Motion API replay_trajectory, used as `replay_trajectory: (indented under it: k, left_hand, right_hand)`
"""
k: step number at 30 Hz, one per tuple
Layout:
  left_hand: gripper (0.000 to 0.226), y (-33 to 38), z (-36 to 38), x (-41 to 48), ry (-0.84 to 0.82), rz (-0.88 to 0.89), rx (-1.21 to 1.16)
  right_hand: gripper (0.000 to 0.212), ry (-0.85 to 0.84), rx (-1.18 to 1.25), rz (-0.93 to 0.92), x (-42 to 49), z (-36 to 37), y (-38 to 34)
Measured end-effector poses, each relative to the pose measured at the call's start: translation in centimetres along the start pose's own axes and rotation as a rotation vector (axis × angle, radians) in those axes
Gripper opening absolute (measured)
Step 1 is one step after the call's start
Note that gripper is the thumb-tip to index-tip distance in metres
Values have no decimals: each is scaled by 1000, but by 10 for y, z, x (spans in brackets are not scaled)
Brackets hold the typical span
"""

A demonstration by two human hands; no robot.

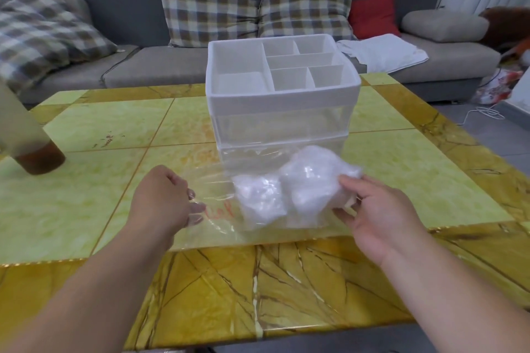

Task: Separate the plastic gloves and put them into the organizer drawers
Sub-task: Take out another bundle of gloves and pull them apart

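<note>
Left hand (165, 203) and right hand (375, 218) pinch a clear bag (219, 189) of crumpled plastic gloves (301, 189).
Near the tabletop's (86, 198) front edge; clinging film may drag several gloves out together.

I see a crumpled bunch of cloudy white plastic gloves (298, 192), clumped together inside a clear bag (218, 183) lying flat on the table (114, 129), just in front of the organizer (282, 96). The organizer stands upright: a white divided top tray above stacked see-through drawers (281, 126), pushed in.
</note>
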State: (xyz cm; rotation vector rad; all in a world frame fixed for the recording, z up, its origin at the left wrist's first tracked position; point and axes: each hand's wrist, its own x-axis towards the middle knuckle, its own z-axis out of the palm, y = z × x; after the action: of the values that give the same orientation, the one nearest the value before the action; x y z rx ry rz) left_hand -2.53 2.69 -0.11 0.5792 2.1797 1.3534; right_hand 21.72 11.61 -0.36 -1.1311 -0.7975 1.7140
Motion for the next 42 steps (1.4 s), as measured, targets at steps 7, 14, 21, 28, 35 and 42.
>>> replay_trajectory:
  k: [7, 14, 21, 28, 35, 42]
  left_hand:
    - [15, -5, -20, 18, 13, -74, 90]
    - [41, 2, -36, 25, 337, 135, 489]
    - [27, 33, 54, -95, -184, 851, 396]
    - [51, 20, 124, -99, -782, 252, 54]
    - [70, 28, 136, -79, -537, 158, 78]
    - [62, 32, 144, -82, -681, 58, 80]
  right_hand:
    - [16, 149, -59, 45, 9, -16, -8]
    - [14, 256, -366, 45, 15, -30, -14]
    - [18, 256, -493, -17, 9, -38, -15]
    - [24, 118, -470, -142, -5, -48, -19]
    - [21, 22, -653, -133, 4, -81, -28]
    - [46, -228, -715, -167, -8, -83, -26]
